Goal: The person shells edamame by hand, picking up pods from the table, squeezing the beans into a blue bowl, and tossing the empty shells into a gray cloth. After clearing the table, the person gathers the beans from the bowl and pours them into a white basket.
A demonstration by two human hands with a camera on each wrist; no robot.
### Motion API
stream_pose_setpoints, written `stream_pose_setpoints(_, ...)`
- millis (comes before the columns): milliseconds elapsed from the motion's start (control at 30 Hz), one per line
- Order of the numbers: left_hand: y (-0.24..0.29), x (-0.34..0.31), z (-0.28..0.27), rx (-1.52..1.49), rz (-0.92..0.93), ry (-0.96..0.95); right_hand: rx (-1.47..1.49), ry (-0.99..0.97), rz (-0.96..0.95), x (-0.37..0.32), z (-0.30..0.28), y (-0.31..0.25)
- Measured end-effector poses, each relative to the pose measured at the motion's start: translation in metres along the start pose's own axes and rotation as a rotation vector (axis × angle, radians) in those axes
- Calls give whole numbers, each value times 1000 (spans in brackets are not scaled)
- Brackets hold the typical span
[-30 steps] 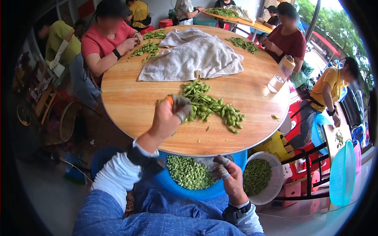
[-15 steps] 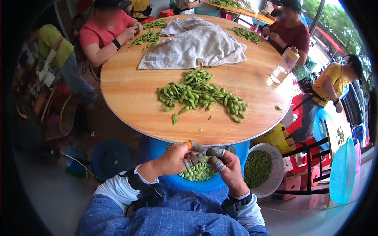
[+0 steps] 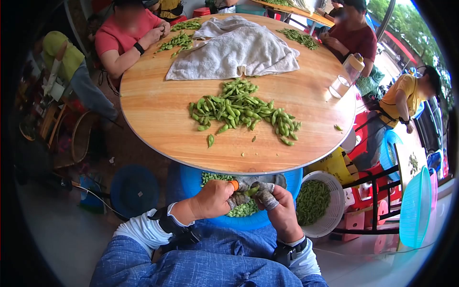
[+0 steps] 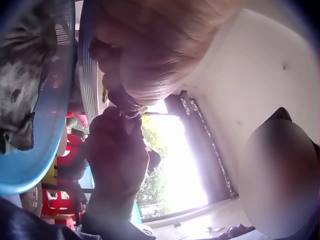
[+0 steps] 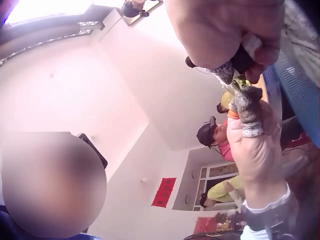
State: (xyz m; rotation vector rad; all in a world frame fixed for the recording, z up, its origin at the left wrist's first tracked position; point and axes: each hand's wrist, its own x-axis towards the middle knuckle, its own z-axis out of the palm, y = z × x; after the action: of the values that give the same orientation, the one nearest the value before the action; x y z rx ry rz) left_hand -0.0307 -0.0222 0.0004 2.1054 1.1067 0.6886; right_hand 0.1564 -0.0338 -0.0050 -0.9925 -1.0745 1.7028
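Observation:
Both hands meet above the blue basin (image 3: 191,184) at the table's near edge, their fingertips in grey cloth covers. A green pod (image 3: 252,191) is pinched between them. My left hand (image 3: 215,197), with an orange band on one finger, grips its left side; my right hand (image 3: 282,210) grips its right side. In the right wrist view a bit of green pod (image 5: 242,81) shows between the covered fingertips. Shelled green beans (image 3: 243,209) lie in the basin below. A heap of pods (image 3: 234,107) is spread on the round table (image 3: 158,119), with one pod apart in front.
A white basket (image 3: 337,205) of pods stands right of the basin. A grey-white cloth (image 3: 239,50) and a clear bottle (image 3: 345,79) are on the table. Several people sit or stand around. An empty blue tub (image 3: 134,191) is on the floor at left.
My left hand has come back from the heap on the table to my right hand over the basin. The pod is now held between both hands, and the heap is slightly smaller at its front left.

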Motion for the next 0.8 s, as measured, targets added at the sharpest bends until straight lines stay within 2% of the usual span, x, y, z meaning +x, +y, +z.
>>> stream_pose_setpoints(200,-1,0,-6,96,30,-34,-8,-20,37,-4,2,-7)
stream_pose_setpoints(300,-5,0,-7,145,-28,-136,3,-53,26,-4,1,-8)
stream_pose_setpoints(400,-11,0,-4,1,-33,-179,19,-100,24,-4,-3,-7)
stream_pose_setpoints(600,-10,3,10,-524,-12,-78,38,-40,30,-2,-1,-1)
stream_pose_setpoints(700,-5,-3,6,49,-10,7,30,46,-8,2,3,6)
stream_pose_setpoints(767,4,-5,-1,306,4,-6,34,76,-80,0,9,-1)
stream_pose_setpoints(800,7,-6,-3,434,10,-12,64,43,-18,1,6,2)
